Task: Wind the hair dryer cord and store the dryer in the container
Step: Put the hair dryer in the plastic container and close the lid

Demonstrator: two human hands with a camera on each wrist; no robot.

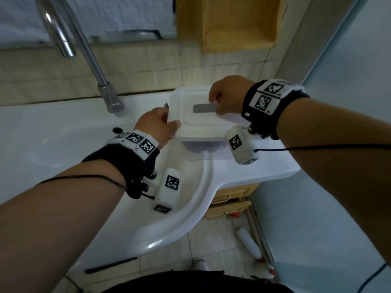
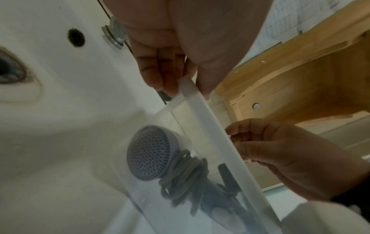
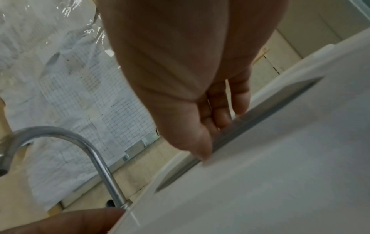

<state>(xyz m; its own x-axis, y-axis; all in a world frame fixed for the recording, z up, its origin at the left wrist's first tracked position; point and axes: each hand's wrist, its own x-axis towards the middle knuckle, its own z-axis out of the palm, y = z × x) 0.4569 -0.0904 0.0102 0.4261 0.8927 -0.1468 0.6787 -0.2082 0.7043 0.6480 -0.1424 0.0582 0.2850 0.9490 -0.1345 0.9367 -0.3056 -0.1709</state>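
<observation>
A clear container stands on the sink's right ledge. Inside it lies the grey hair dryer with its wound cord bundled beside the handle. A white lid hangs tilted just above the container's opening. My left hand pinches the lid's near-left corner, thumb on top and fingers underneath. My right hand comes from the far right, its fingers curled at the grey handle strip in the lid's middle. In the head view the lid hides most of the dryer.
A chrome faucet rises behind the white sink basin on the left. A wooden shelf hangs on the tiled wall behind the container. Wooden drawers sit under the ledge, and bottles lie on the floor.
</observation>
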